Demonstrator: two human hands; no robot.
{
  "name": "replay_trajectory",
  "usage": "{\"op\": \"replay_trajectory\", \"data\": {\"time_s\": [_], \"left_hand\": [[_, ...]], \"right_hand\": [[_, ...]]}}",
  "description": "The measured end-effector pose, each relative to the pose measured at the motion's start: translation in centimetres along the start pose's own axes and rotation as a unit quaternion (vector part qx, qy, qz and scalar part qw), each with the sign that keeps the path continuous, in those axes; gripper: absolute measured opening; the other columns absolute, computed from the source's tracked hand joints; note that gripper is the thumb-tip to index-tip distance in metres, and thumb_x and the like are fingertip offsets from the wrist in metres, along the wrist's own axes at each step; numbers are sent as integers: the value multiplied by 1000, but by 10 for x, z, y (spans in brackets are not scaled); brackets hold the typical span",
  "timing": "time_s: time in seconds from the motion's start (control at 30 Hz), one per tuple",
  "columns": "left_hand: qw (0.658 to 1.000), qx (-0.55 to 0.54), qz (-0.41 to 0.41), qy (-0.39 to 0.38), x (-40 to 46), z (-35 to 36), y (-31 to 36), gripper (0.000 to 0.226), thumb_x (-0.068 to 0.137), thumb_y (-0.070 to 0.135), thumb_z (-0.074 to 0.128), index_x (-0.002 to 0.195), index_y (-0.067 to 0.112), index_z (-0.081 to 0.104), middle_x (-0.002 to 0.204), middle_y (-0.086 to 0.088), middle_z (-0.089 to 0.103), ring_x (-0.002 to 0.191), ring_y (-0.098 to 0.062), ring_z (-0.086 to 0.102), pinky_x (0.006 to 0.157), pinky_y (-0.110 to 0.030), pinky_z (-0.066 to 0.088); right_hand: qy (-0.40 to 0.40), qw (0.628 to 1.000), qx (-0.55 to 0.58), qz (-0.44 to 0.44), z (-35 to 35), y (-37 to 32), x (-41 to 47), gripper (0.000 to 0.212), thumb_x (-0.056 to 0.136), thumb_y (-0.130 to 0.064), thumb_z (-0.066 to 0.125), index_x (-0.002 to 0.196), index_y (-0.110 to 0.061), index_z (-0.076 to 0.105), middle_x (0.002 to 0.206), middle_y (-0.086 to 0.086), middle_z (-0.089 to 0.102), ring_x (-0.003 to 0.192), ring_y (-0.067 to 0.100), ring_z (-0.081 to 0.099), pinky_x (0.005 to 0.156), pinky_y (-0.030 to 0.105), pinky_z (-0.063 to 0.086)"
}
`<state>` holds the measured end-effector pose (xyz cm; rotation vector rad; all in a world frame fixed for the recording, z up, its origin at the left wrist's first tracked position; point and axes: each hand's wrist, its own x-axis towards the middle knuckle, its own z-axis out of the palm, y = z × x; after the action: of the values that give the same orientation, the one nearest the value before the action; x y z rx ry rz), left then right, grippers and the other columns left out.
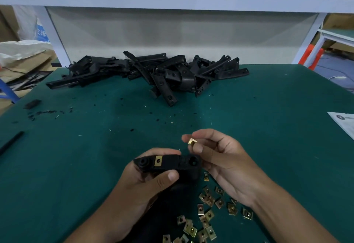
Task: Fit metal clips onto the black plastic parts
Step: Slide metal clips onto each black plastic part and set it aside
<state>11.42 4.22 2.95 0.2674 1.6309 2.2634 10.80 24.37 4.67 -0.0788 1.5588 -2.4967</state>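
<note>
My left hand (145, 183) grips a black plastic part (172, 164) just above the green table, thumb across its near side. One brass-coloured metal clip (158, 161) sits fitted on the part's left portion. My right hand (218, 158) pinches a second metal clip (192, 141) between thumb and forefinger, a little above and to the right of the part's right end. Several loose metal clips (208, 210) lie scattered on the table below my right wrist.
A heap of black plastic parts (153, 72) lies at the back of the green table (76, 156). Black shavings and a small black piece (32, 104) are at the left. A printed sheet (343, 122) lies at the right edge. A white shelf frame spans overhead.
</note>
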Motion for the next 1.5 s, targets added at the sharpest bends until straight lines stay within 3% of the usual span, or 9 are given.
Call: {"op": "replay_trajectory", "data": {"time_s": [0.17, 0.37, 0.47, 0.7, 0.83, 0.9, 1.1, 1.3, 1.5], "left_hand": [[999, 52, 0, -13, 1, -1, -1, 53, 58, 44, 96, 102, 21, 77, 101, -9, 75, 93, -21, 73, 78, -23, 56], [998, 62, 20, -7, 1, 1, -2, 35, 63, 26, 86, 96, 20, 78, 93, -5, 76, 86, -16, 73, 74, -20, 55], [997, 64, 33, -2, 0, 2, -2, 33, 64, 25, 86, 96, 18, 78, 93, -9, 76, 85, -20, 73, 73, -23, 56], [984, 153, 91, 2, -4, 1, -1, 25, 72, 28, 85, 95, 22, 76, 90, -10, 75, 82, -25, 74, 70, -27, 59], [978, 179, 105, 7, -5, 0, -2, 25, 71, 30, 85, 94, 24, 75, 89, -8, 76, 82, -24, 74, 72, -30, 61], [976, 187, 113, 9, -6, -1, -4, 24, 72, 29, 85, 94, 26, 75, 89, -7, 76, 83, -23, 74, 74, -30, 61], [973, 186, 135, 11, -4, -1, -6, 23, 74, 26, 84, 96, 27, 76, 91, -4, 77, 84, -17, 74, 73, -21, 56], [972, 187, 138, 20, -3, -1, -6, 23, 75, 27, 84, 96, 26, 76, 91, -4, 77, 83, -18, 74, 72, -21, 57], [981, 140, 131, 37, -2, -3, -4, 28, 73, 27, 82, 100, 26, 75, 93, -7, 77, 85, -20, 75, 72, -22, 57]], "right_hand": [[22, 1000, -3, 6, -2, 2, 1, 21, 62, -25, 83, 83, -23, 81, 88, -1, 76, 79, 6, 71, 66, 17, 54], [8, 999, -49, 4, -5, 3, 0, 22, 70, -35, 80, 91, -27, 81, 83, -8, 73, 75, 2, 66, 70, 18, 54], [-12, 997, -79, 4, -4, 4, 0, 16, 78, -34, 82, 92, -26, 81, 84, -9, 73, 80, 3, 67, 72, 17, 54], [-42, 989, -142, 23, -6, 4, 0, 21, 78, -37, 83, 94, -24, 81, 84, -8, 72, 84, 7, 68, 79, 21, 55], [-34, 978, -207, 15, -7, 6, 1, 29, 75, -44, 80, 96, -25, 81, 86, -3, 67, 88, 15, 61, 83, 36, 47], [-36, 976, -215, 14, -7, 7, 1, 28, 75, -45, 79, 96, -26, 81, 86, -4, 67, 87, 13, 60, 81, 33, 47], [-44, 972, -229, 7, -10, 8, 1, 24, 78, -44, 77, 95, -27, 80, 83, -10, 69, 81, 7, 62, 73, 21, 51], [-51, 960, -276, -27, -11, 6, -1, 18, 88, -42, 75, 96, -27, 80, 88, -11, 73, 85, 1, 66, 77, 14, 50], [-91, 968, -225, -58, -7, 6, -5, 33, 80, -15, 77, 112, -21, 77, 105, -7, 77, 100, 7, 71, 82, 16, 54]]}}
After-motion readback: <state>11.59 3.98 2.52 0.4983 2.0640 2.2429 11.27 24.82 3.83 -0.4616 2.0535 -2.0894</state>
